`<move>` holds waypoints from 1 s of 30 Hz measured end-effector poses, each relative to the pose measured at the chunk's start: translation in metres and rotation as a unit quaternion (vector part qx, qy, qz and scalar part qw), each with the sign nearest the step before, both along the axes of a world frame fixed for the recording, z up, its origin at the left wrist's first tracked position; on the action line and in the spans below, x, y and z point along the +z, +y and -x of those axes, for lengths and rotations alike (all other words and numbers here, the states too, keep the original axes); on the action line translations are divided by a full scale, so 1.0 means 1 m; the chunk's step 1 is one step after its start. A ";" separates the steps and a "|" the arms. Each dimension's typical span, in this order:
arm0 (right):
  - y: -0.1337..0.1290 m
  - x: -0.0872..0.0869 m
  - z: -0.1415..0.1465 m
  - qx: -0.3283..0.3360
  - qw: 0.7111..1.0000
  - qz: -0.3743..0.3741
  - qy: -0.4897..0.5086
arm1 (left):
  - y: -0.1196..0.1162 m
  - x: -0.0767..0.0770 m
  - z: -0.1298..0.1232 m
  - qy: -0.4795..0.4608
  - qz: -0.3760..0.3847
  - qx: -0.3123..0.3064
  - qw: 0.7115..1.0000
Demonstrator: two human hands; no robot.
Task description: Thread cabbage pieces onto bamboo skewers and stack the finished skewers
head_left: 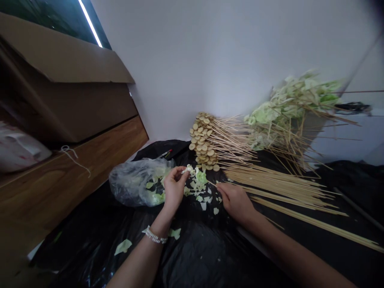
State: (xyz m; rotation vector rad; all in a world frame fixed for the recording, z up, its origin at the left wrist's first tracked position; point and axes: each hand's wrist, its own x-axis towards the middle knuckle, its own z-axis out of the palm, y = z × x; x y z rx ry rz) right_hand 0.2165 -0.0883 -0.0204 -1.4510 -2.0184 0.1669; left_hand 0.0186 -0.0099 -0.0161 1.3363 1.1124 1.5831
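Your left hand (174, 188) pinches a small bunch of pale cabbage bits (189, 169) between thumb and fingertips, the grip closed on them just above the black sheet (195, 256) that covers the desk. Your right hand (235, 200) lies just beside, fingers curled low over the near end of a skewer (211, 183) whose tip points toward the bits; I cannot tell from here whether the grip is fully closed on the stick.

Judging by the piles, much is already done: a stack of skewers loaded with tan round slices (204, 140) leans at the back of the desk against the wall, and a bigger heap threaded with green leaves (288, 108) fills the far right corner. What is left looks sizeable too: a long fan of bare skewers (285, 188) lies to the right of your right hand, running toward the right edge, and loose cabbage pieces (201, 192) are scattered between your hands. A clear bag (135, 184) with more leaves sits just left of your left hand.

For room, the near middle of the sheet is open, with only a few stray scraps (123, 247). The left edge meets a wooden ledge (60, 180) with a cardboard box (66, 84) above it, so your left elbow has little space. On the right, the bare sticks crowd your forearm's path.
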 end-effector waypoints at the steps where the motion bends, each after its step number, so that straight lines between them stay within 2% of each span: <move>1: -0.001 -0.002 -0.001 -0.008 0.999 -0.025 -0.039 | 0.000 0.000 0.000 -0.003 0.002 -0.002 1.000; 4: -0.004 -0.005 -0.001 -0.026 0.990 -0.060 -0.126 | -0.001 0.001 -0.001 -0.014 0.009 -0.007 1.000; 6: -0.004 -0.005 -0.001 -0.025 0.991 -0.053 -0.124 | -0.003 0.002 -0.002 -0.020 0.012 -0.010 1.000; 11: -0.001 0.003 -0.001 0.007 0.999 0.020 0.036 | -0.005 0.005 -0.005 -0.026 0.009 -0.011 1.000; 15: 0.005 0.007 0.000 0.036 0.968 0.172 0.179 | -0.007 0.006 -0.007 -0.037 0.014 -0.014 0.999; 17: 0.006 0.007 0.000 0.040 0.956 0.212 0.198 | -0.007 0.007 -0.007 -0.035 0.015 -0.014 0.999; 19: 0.005 0.006 -0.001 0.029 0.972 0.168 0.162 | -0.008 0.009 -0.007 -0.030 0.014 -0.013 0.999; 21: 0.002 0.003 -0.001 0.011 0.994 0.069 0.083 | -0.008 0.010 -0.007 -0.029 0.012 -0.011 0.999; 24: -0.003 -0.003 -0.001 -0.018 0.998 -0.032 -0.044 | -0.008 0.010 -0.006 -0.026 0.010 -0.009 1.000; 26: -0.004 -0.005 -0.001 -0.028 0.996 -0.042 -0.067 | -0.008 0.009 -0.006 -0.021 0.006 -0.007 1.000; 27: -0.003 -0.005 0.000 -0.023 0.998 -0.032 -0.047 | -0.008 0.008 -0.007 -0.017 0.005 -0.010 1.000; 30: 0.002 0.001 0.001 0.012 0.994 0.058 0.087 | -0.011 0.005 -0.011 0.014 0.006 -0.036 0.999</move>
